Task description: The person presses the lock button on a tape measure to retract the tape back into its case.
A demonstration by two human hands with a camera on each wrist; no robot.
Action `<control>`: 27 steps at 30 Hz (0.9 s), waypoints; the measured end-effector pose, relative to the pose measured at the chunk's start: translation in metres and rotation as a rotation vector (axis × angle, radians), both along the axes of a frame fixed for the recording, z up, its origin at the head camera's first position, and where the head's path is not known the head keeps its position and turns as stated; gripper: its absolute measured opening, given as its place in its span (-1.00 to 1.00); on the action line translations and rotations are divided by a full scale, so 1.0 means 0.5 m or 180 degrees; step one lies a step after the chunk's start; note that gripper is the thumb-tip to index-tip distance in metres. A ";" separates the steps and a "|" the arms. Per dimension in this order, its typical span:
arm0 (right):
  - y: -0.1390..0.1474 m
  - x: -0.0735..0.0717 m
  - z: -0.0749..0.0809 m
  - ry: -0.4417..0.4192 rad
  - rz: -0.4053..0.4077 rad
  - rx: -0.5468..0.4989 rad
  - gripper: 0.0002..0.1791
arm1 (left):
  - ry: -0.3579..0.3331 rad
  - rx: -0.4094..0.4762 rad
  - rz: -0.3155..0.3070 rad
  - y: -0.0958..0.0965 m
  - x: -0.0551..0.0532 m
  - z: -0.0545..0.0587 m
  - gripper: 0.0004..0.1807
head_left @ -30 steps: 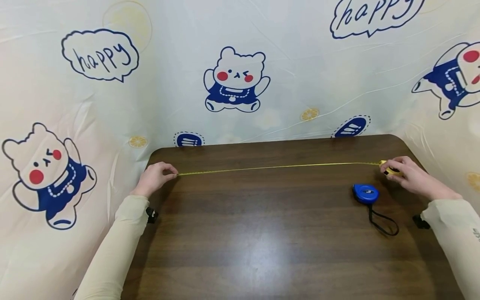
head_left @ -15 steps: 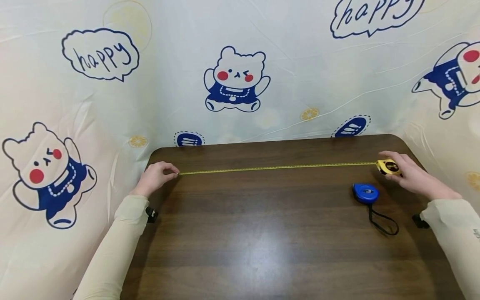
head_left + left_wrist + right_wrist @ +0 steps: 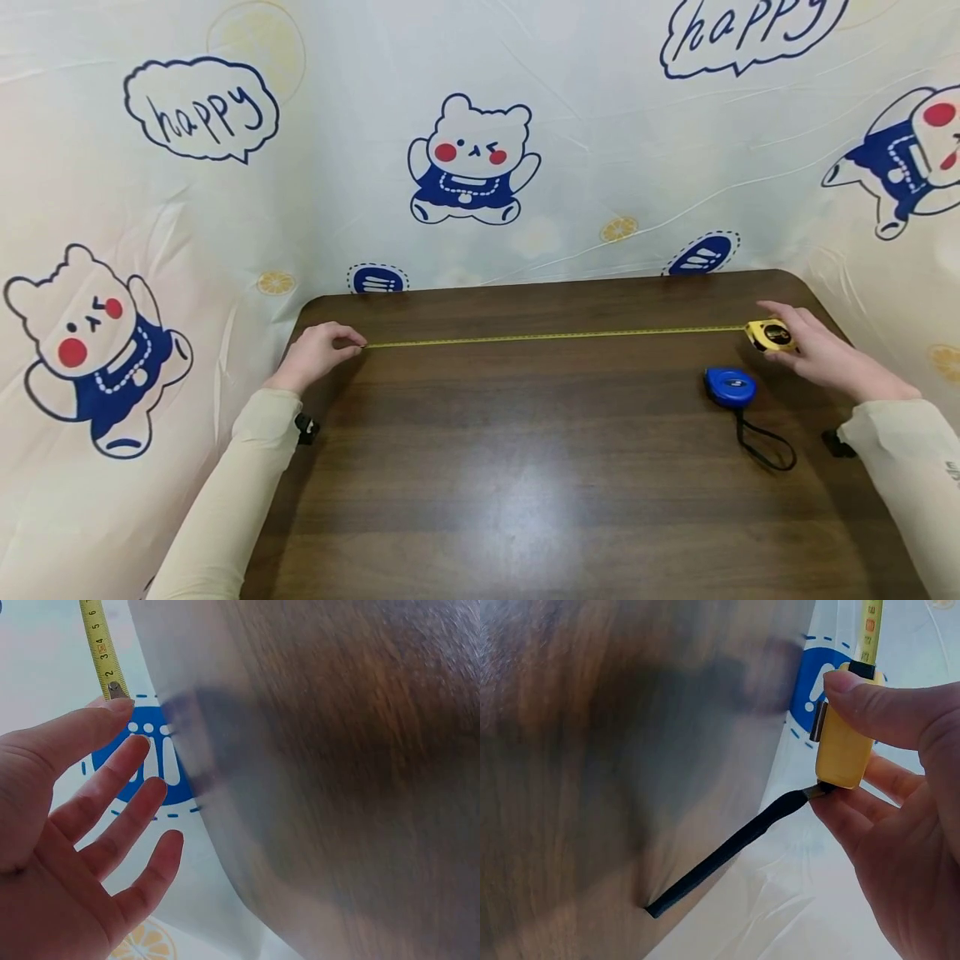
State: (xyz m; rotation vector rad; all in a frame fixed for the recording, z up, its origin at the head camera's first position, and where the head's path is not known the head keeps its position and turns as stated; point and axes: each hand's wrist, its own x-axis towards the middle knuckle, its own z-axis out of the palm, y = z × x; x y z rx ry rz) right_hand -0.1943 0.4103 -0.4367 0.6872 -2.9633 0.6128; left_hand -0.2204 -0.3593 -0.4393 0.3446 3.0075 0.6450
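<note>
blade (image 3: pixel 555 336) of the yellow tape measure: extended in a nearly straight line between the two hands, above the far part of the brown tabletop (image 3: pixel 487 433). left hand (image 3: pixel 311 354): grasping; thumb and forefinger pinch the blade at its metal end hook (image 3: pixel 115 691), remaining fingers spread loosely. this pinch presumably anchors the free end against the pull of the return spring. right hand (image 3: pixel 821 346): grasping the yellow case (image 3: pixel 768 335), thumb on one side, fingers on the other. the grip leaves the blade outlet unobstructed and aimed at the left hand, likely so that the blade can run without bending. black strap (image 3: pixel 727 855): hangs from the opposite end of the case, clear of the blade path. blue tape measure (image 3: pixel 731 387): rests on the tabletop, nearer the person than the yellow case, touched by neither hand; its black cord (image 3: pixel 768 446) trails toward the person.

compared with one second ago: both hands have moved slightly inward, and the exposed blade span is shorter. the case has been turned; its label and the blade's graduated face are now visible from above. the blue tape measure is unmoved.
</note>
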 end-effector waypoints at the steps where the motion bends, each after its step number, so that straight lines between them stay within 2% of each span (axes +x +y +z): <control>1: -0.002 0.000 0.002 0.0004 0.0015 0.0000 -0.07 | -0.0009 0.0004 -0.0004 0.001 0.000 0.000 -0.84; 8: -0.016 0.001 0.007 0.0153 0.0106 0.0054 -0.13 | 0.0007 0.0006 -0.0006 0.015 0.000 0.003 -0.86; 19: -0.041 0.005 0.012 0.0008 0.0130 0.0089 -0.19 | 0.0067 0.0026 -0.0022 0.022 0.004 -0.007 -0.87; 27: -0.062 0.005 0.021 -0.0094 0.0167 0.0141 -0.18 | 0.0058 0.0004 -0.0056 0.031 0.003 -0.003 -0.86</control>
